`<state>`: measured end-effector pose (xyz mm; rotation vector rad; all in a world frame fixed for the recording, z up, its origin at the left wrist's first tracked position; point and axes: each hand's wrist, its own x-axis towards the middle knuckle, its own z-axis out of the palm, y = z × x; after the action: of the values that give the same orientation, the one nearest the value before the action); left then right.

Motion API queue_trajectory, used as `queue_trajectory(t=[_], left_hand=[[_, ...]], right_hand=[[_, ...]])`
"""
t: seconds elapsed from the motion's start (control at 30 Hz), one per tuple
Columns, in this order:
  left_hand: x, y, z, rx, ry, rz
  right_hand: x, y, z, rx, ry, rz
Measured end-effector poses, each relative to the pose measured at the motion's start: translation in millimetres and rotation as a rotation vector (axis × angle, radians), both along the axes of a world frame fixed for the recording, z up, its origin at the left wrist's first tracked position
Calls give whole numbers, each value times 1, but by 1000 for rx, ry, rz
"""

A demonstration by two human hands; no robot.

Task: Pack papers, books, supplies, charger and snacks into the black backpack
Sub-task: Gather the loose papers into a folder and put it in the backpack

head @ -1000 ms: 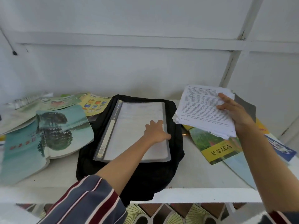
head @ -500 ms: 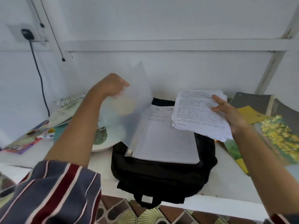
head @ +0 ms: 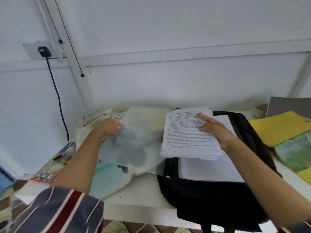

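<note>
While the right hand [head: 217,133] is gripping the printed papers [head: 186,140] over the open folder [head: 210,170] on the black backpack [head: 210,202], the left hand [head: 111,129] is touching its clear cover [head: 136,142], grip too blurry to tell. Nothing is looking packed yet; books [head: 111,177] are waiting.

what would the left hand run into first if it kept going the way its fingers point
The left hand points right across the translucent folder cover it touches; beyond that, probably the printed papers held by the right hand, though depth is unclear.
</note>
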<state>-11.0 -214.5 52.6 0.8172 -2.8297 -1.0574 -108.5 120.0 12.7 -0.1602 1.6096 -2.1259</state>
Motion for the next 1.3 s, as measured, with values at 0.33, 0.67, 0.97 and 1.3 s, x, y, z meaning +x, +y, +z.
queue_trajectory(t=[0.33,0.67,0.97,1.3], left_hand=[[-22,89,-48,-285,301,-302],[-33,89,-81,-224,129,-371],[-25,90,-86,-189,119,-374],[-15,97,-49,-272,219,-495]], right_hand=[[3,2,-27,216,-78,-55],[2,11,-31,246,-64,-81],[3,11,-32,217,-74,-79],[0,11,-22,135,-35,-110]])
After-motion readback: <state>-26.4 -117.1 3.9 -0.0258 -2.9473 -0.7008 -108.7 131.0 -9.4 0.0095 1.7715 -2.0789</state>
